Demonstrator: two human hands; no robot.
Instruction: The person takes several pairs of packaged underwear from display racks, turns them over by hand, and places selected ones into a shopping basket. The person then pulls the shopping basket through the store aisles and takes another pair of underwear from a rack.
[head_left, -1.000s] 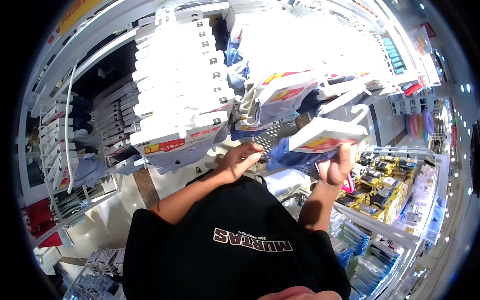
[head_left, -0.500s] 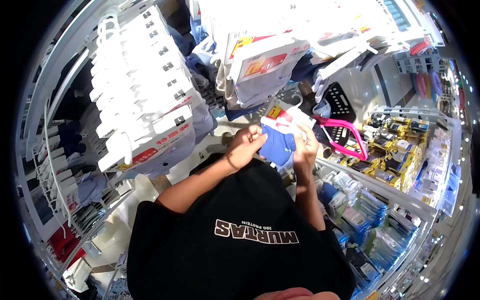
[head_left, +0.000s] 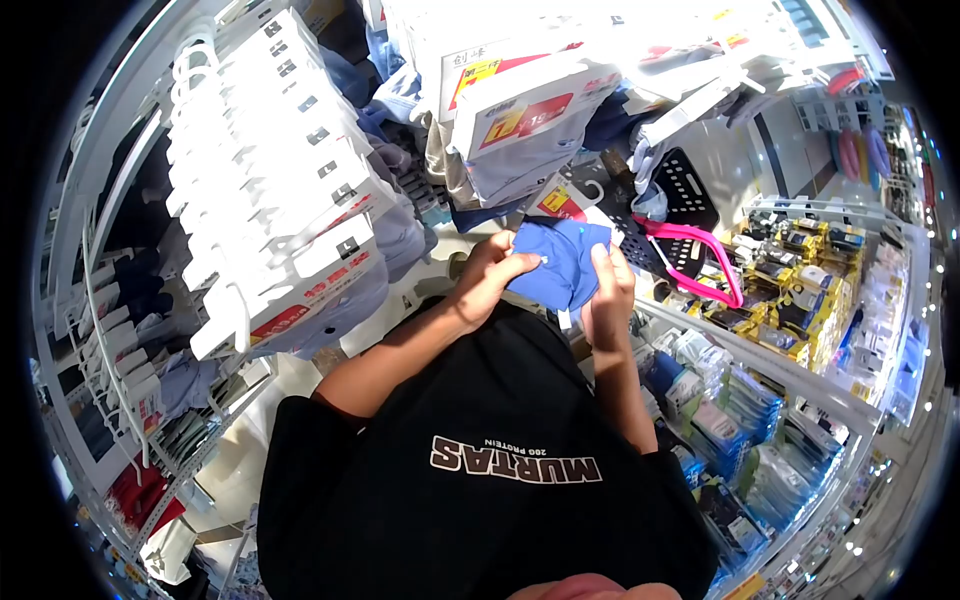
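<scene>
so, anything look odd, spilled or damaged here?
Nothing plainly spilled or damaged. The blue garment between the left hand and right hand is creased, likely just handling. Only oddity: glare washes out much of the white hanger packs at upper left, so I can't rule out faults there.

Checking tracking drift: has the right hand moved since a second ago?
Yes: leftward in the view. The right hand is now clearly farther from the yellow packs on the shelf.
</scene>
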